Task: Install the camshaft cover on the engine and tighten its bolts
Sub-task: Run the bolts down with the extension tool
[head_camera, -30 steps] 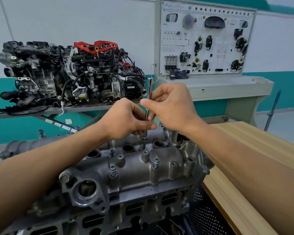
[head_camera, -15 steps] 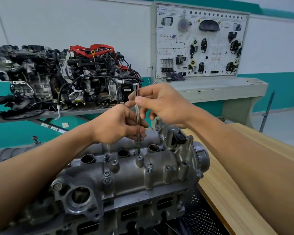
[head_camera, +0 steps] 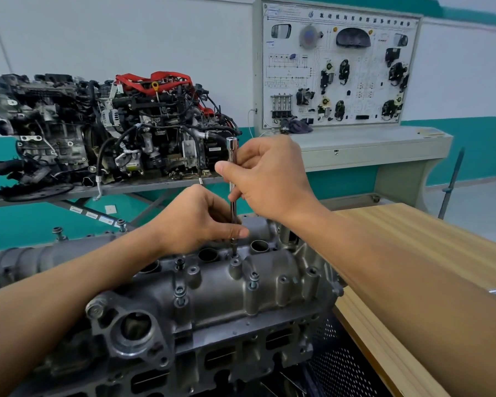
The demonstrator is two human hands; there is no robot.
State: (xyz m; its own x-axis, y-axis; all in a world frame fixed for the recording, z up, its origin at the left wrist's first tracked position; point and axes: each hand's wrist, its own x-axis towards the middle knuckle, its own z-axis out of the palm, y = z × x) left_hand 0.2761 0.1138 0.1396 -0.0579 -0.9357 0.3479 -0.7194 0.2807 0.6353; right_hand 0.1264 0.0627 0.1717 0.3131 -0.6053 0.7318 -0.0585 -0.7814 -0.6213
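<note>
Cover (head_camera: pixel 241 299) sits on the engine. Right hand (head_camera: pixel 269 179) pinches the driver (head_camera: pixel 232 156) high. Left hand (head_camera: pixel 195 222) fingers pinch it low, tip at mid-cover. Recommendation: keep it upright and spin lightly, to avoid cross-threading.

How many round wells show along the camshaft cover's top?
3 wells: one right of the tool, one below the left hand, one half-hidden by the left forearm; more may be hidden.

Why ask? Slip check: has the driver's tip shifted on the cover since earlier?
No. The driver stays on the same bolt hole of the camshaft cover.
</note>
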